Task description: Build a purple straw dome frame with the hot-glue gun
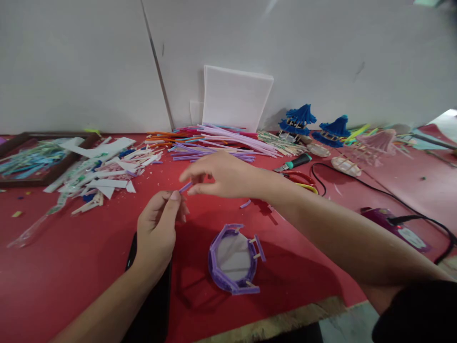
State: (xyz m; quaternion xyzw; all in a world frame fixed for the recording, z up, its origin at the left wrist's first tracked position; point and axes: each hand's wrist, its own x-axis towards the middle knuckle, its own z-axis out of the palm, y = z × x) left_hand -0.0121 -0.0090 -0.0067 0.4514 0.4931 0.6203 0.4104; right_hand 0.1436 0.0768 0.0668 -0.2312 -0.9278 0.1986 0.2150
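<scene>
Both hands hover over a red table point(71, 267). My left hand point(159, 226) is closed in a pinch on one end of a short purple straw piece point(185, 186). My right hand point(217, 174) reaches across from the right and its fingertips pinch the other end of the same piece. Just below the hands lies a purple ring-shaped frame point(233, 259) made of straw segments and small wooden sticks. Another small purple offcut point(245, 204) lies on the cloth to the right of the hands.
A heap of long coloured straws point(214, 140) lies at the back, with white scraps point(103, 166) and a brown tray point(39, 157) to the left. Blue straw pagodas point(314, 124), a cutter point(294, 163), red pliers point(300, 178) and a purple corded glue gun point(396, 226) sit right. A dark phone point(153, 305) lies under my left forearm.
</scene>
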